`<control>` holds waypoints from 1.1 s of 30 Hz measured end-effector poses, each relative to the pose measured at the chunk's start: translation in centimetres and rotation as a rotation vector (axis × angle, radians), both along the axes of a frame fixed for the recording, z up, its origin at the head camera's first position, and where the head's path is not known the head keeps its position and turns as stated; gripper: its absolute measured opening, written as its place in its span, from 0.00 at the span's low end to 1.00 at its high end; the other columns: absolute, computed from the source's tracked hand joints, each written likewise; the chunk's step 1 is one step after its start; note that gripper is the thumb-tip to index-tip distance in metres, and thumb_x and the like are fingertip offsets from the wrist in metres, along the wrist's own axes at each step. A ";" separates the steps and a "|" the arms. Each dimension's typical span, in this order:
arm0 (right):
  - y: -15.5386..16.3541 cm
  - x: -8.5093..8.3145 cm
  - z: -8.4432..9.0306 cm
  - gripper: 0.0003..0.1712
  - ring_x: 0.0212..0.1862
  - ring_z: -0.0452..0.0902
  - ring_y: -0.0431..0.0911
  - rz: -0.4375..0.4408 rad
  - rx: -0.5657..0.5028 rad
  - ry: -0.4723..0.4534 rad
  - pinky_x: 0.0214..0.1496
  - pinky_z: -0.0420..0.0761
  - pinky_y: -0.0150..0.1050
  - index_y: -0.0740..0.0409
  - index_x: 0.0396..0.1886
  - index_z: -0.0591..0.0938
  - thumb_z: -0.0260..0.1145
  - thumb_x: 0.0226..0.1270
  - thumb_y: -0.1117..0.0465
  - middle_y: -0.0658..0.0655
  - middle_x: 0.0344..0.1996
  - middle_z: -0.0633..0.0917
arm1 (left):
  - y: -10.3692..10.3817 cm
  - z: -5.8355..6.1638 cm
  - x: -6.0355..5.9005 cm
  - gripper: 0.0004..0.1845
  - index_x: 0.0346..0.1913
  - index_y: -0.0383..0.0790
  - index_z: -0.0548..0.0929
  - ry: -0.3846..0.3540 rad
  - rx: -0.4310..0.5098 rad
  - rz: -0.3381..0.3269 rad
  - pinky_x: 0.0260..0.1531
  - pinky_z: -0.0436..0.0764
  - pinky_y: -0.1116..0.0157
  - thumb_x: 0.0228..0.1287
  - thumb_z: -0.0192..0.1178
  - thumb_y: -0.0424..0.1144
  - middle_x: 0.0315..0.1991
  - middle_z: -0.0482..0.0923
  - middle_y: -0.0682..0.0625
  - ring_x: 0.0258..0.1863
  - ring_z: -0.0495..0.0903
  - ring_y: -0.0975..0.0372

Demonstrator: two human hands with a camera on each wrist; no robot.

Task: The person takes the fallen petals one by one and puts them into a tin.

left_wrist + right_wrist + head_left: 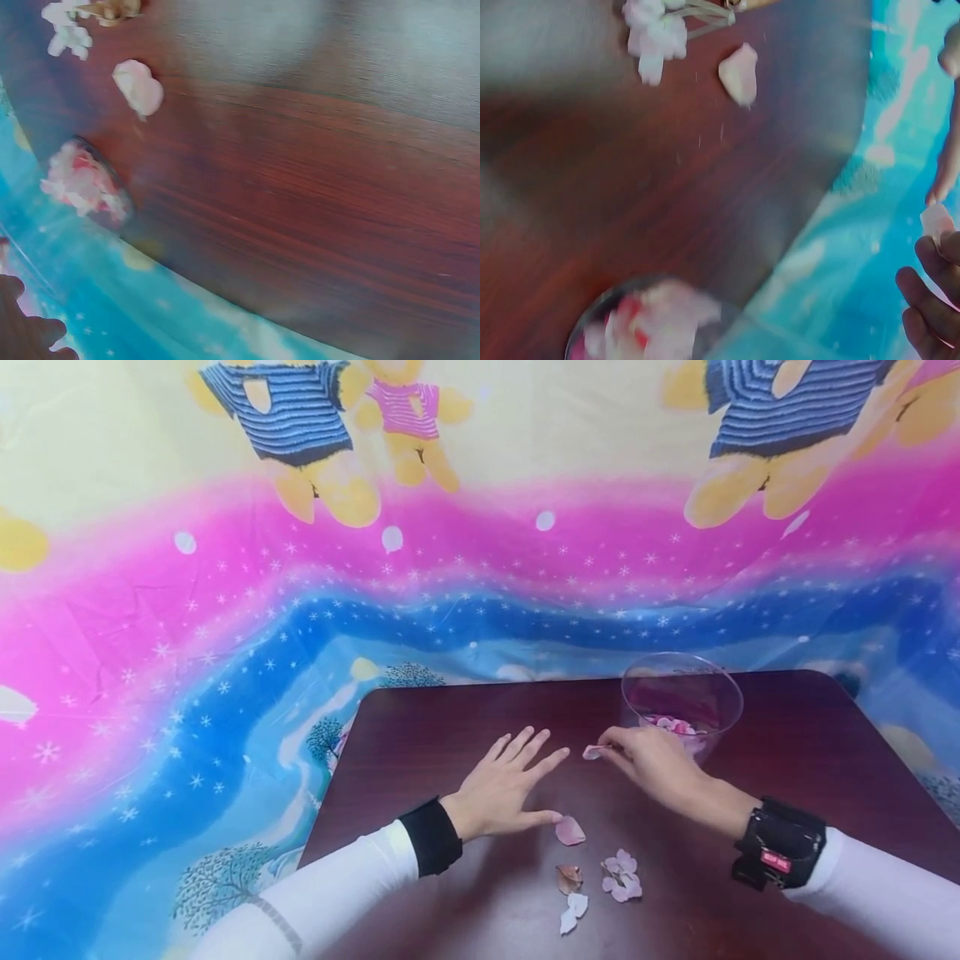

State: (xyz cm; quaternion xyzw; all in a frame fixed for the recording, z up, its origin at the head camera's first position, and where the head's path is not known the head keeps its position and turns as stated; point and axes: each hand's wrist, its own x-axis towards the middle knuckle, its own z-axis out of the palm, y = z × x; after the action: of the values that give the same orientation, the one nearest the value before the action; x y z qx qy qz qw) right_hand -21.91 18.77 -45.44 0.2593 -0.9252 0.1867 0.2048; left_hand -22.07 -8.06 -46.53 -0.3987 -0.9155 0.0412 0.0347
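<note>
Listing by size: table [787, 752], dark wood, by which all is borne. Bowl [682, 697], clear, part-filled with petals, set just behind the right hand [656, 764]. Left hand [504, 785] is laid flat, fingers straight, nothing held. One petal [592, 752] is pinched at the right fingertips; being light, it could be dropped or torn. Loose petals [619, 876] could be scattered by a sleeve.
</note>
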 end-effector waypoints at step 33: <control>9.0 -2.8 2.7 0.42 0.74 0.58 0.71 -0.303 0.228 -0.203 0.73 0.53 0.71 0.62 0.67 0.77 0.55 0.72 0.32 0.73 0.70 0.71 | 2.2 0.8 1.5 0.44 0.82 0.62 0.49 -0.010 -0.013 -0.078 0.79 0.56 0.50 0.68 0.46 0.73 0.82 0.54 0.51 0.83 0.50 0.54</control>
State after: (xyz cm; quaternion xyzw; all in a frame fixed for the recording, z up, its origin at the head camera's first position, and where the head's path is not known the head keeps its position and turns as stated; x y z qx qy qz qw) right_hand -24.70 27.73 -42.69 0.1188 -0.9846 0.0732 0.1055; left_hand -20.60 -5.89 -45.74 -0.4345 -0.8992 0.0436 0.0293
